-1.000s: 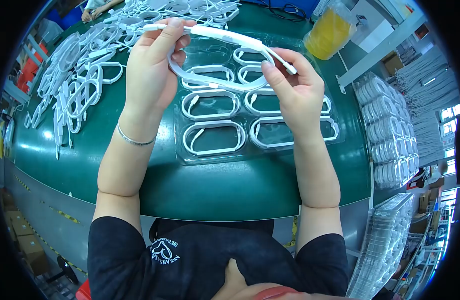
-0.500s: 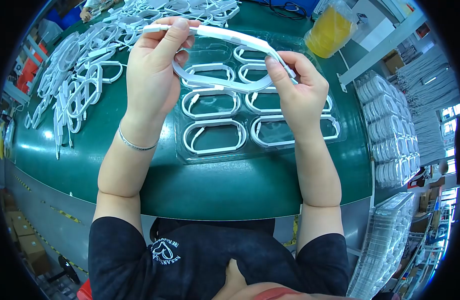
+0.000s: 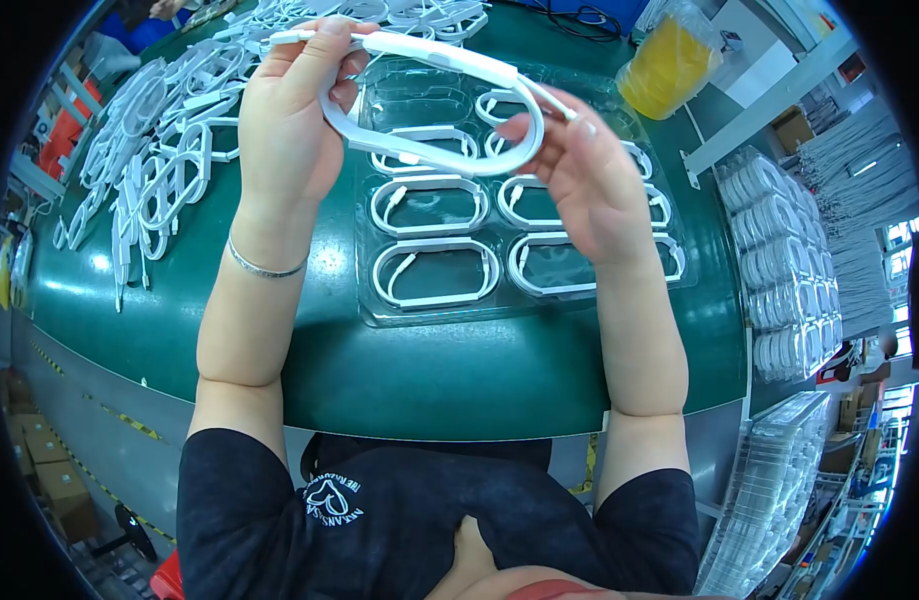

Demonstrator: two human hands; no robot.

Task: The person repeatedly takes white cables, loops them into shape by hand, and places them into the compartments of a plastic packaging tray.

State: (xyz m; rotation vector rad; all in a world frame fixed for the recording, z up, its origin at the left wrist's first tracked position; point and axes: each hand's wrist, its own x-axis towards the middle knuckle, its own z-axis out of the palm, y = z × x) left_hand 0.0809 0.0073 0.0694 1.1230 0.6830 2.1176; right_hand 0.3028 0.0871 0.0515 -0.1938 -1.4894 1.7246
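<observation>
A coiled white cable (image 3: 435,155) is held up above the tray. My left hand (image 3: 300,110) pinches it near one connector, thumb on top, at the loop's left end. At the right end of the loop is my right hand (image 3: 605,190), its fingers apart and partly behind the cable. A loose cable end reaches toward the right thumb; whether it touches, I cannot tell. Below, a clear plastic tray (image 3: 380,318) lies on the green table, with several coiled white cables (image 3: 435,300) sitting in its slots.
A large heap of loose white cables (image 3: 180,100) covers the table's left and far side. A yellow roll in plastic (image 3: 670,65) stands at the far right. Stacked filled trays (image 3: 780,270) are beyond the right edge. Another person's hand (image 3: 165,10) shows at the far left.
My right hand has loosened its pinch and its fingers have spread. The cable's right end has become a rounder loop, and my left hand has shifted slightly up and left.
</observation>
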